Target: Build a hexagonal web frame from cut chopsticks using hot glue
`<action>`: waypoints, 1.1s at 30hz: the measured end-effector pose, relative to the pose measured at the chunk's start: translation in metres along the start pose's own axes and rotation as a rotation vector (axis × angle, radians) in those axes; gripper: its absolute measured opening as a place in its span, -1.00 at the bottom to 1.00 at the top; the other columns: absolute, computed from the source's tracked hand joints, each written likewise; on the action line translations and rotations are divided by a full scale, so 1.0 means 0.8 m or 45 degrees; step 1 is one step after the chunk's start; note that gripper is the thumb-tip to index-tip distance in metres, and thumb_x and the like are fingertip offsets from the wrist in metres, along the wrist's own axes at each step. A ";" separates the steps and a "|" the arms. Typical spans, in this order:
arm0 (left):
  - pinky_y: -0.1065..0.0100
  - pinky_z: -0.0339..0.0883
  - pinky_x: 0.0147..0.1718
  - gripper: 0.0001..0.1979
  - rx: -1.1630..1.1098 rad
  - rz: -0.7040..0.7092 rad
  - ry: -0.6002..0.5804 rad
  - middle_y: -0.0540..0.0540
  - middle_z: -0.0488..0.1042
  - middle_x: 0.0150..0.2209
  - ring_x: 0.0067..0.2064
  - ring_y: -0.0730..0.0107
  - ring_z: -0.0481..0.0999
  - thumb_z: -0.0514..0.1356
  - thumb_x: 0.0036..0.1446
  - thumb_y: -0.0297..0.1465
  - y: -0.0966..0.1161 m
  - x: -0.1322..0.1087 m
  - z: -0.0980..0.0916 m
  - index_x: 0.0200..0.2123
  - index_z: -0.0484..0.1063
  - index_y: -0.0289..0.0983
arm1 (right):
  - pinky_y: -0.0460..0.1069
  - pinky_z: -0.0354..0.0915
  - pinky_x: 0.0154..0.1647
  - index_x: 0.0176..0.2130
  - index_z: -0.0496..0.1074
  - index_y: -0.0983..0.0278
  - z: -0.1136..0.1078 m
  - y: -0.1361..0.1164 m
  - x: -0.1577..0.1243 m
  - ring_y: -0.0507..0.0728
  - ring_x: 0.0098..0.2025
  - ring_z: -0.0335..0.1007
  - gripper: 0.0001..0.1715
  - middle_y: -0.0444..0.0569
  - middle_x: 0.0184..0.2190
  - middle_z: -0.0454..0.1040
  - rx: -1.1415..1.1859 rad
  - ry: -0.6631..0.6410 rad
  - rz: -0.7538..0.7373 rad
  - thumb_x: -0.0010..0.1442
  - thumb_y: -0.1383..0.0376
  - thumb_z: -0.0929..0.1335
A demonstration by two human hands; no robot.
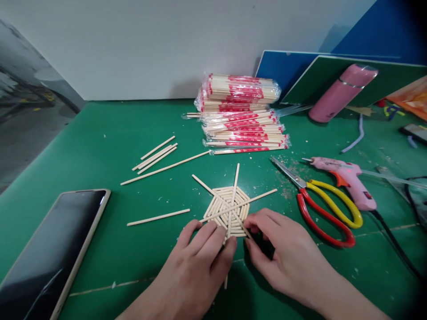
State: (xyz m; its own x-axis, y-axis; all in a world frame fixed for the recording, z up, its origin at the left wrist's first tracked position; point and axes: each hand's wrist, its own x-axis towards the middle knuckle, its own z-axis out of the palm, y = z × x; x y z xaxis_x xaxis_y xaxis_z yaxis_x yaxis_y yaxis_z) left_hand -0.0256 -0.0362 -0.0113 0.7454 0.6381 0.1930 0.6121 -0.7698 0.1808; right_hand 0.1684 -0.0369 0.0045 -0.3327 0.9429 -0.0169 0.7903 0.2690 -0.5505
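A flat web of wooden chopsticks (216,202) lies on the green table, with short pieces set in rings between long sticks that cross at its middle. My left hand (200,262) is curled over its near left edge, thumb and fingertips closed around the near stick. At the near right edge, my right hand (283,253) pinches the end of another crossing stick between thumb and forefinger. My fingers hide part of the web's near rim. Left of the web lies a loose chopstick (158,217); farther back are a longer one (163,169) and several short pieces (155,158).
Wrapped chopstick packs (245,113) are piled at the back. To the right lie scissors (325,204) with red and yellow handles and a corded pink glue gun (347,175). A pink bottle (343,93) leans against a green board (303,89). A phone (56,249) lies at left.
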 end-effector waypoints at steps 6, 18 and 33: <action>0.20 -0.07 -0.03 -0.68 -0.080 -0.061 -0.036 -0.07 0.34 -0.16 -0.06 0.25 0.22 0.02 0.09 -0.36 0.001 0.003 -0.003 -0.05 0.27 -0.18 | -0.07 0.17 -0.43 -0.35 0.27 0.22 -0.005 0.000 0.000 0.03 -0.41 0.21 -0.84 -0.12 -0.41 0.28 0.121 0.040 0.027 0.01 0.44 0.23; 0.15 -0.11 -0.04 -0.64 0.040 -0.086 0.067 -0.11 0.34 -0.10 -0.04 0.19 0.20 0.09 -0.02 -0.37 0.003 0.003 0.004 -0.07 0.29 -0.17 | -0.11 0.24 -0.44 -0.31 0.29 0.25 -0.023 0.015 0.005 -0.02 -0.44 0.24 -0.88 -0.14 -0.46 0.30 0.253 0.475 0.025 0.07 0.39 0.24; 0.08 -0.06 -0.05 -0.68 0.020 -0.014 0.011 -0.06 0.36 -0.08 -0.02 0.18 0.22 -0.03 0.12 -0.22 0.028 0.002 -0.006 -0.07 0.29 -0.12 | 0.02 0.13 -0.47 -0.24 0.34 0.42 -0.122 0.182 -0.041 0.14 -0.44 0.29 -0.48 0.19 -0.37 0.39 -0.398 0.658 0.975 -0.07 0.06 0.29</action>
State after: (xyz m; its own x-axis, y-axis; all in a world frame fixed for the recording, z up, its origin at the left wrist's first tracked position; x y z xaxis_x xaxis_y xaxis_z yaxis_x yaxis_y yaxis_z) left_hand -0.0121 -0.0520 -0.0024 0.7362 0.6468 0.1991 0.6247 -0.7626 0.1676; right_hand 0.3441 -0.0094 0.0063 0.5359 0.8341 0.1311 0.8243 -0.4832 -0.2951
